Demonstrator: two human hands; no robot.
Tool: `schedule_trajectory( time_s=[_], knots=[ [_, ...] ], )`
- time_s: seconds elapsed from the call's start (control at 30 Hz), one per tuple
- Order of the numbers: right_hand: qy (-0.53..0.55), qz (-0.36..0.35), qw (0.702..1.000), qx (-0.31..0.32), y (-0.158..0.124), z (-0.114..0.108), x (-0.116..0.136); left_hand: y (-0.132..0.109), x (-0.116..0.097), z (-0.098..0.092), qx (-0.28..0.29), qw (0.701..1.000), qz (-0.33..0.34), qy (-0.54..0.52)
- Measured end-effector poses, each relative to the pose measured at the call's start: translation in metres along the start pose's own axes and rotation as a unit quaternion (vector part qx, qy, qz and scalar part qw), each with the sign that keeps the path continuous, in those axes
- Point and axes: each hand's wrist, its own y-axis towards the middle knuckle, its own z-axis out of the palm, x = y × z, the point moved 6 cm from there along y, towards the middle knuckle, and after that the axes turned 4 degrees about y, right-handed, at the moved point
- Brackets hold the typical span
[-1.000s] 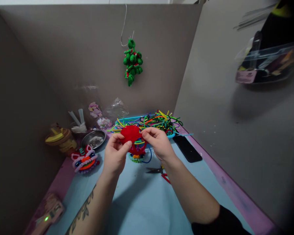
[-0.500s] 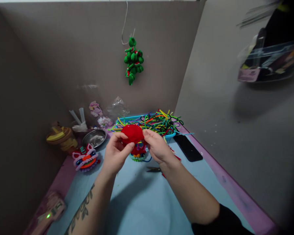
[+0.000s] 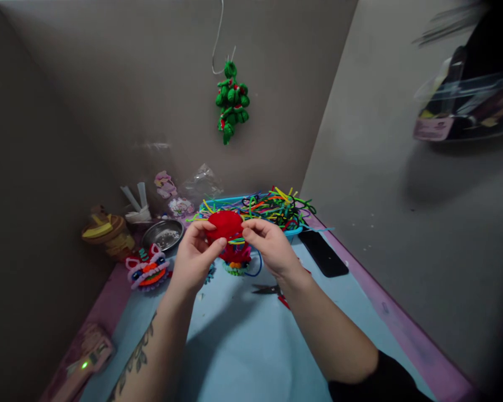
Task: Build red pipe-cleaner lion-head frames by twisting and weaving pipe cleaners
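A flat, round red piece [image 3: 225, 224], felt-like in look, is held up between my two hands over the table. My left hand [image 3: 197, 254] is closed on its left and lower edge, thumb in front. At its right edge, my right hand [image 3: 268, 243] has thumb and forefinger pinched together. Just below the piece shows a colourful lion-head figure [image 3: 236, 262] of fuzzy stems, partly covered; a blue stem [image 3: 255, 272] curls out at its right. Whether the red piece touches this figure I cannot tell. Scissors [image 3: 267, 290] with red handles lie under my right wrist.
Behind my hands is a blue tray [image 3: 293, 231] heaped with coloured fuzzy stems. A finished-looking lion head [image 3: 148, 271], a metal dish [image 3: 163, 234] and a brown tub [image 3: 109, 237] stand left. A black phone [image 3: 323, 254] lies right. A green ornament [image 3: 232, 103] hangs on the back wall.
The red piece has tilted and come slightly lower, showing more of its flat face. My right hand's fingers have shifted a little along its edge. The view has moved slightly left.
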Motion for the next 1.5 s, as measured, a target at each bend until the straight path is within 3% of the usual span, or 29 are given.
schedule_trajectory(
  time_s=[0.2,0.37,0.47,0.67,0.83,0.9,1.1,1.3,1.5],
  knots=[
    [0.005,-0.004,1.000,0.025,-0.002,0.005,0.000,-0.001,-0.004,-0.001,-0.028,0.999,0.011,0.021],
    [-0.110,-0.114,0.986,-0.046,-0.008,0.000,0.016,-0.004,-0.003,-0.001,-0.042,0.998,0.021,0.038],
    [-0.195,-0.144,0.970,-0.022,-0.011,0.005,0.024,-0.005,-0.003,0.000,-0.040,0.998,0.029,0.043],
    [-0.244,-0.167,0.955,0.020,-0.014,0.010,0.030,-0.005,-0.004,0.001,-0.044,0.998,0.029,0.036],
    [-0.382,-0.255,0.888,0.013,-0.020,0.014,0.040,-0.006,-0.004,0.002,-0.040,0.998,0.029,0.038],
    [-0.402,-0.269,0.875,0.009,-0.020,0.012,0.043,-0.005,-0.002,0.001,-0.045,0.998,0.023,0.036],
    [-0.314,-0.179,0.929,0.079,-0.010,0.008,0.035,-0.003,-0.003,-0.001,-0.043,0.999,0.020,0.026],
    [-0.344,-0.246,0.906,0.020,-0.013,0.007,0.040,-0.003,0.000,-0.002,-0.043,0.999,0.012,0.023],
    [-0.301,-0.205,0.929,0.064,-0.009,0.006,0.038,-0.001,0.001,-0.003,-0.055,0.998,0.010,0.010]
  ],
)
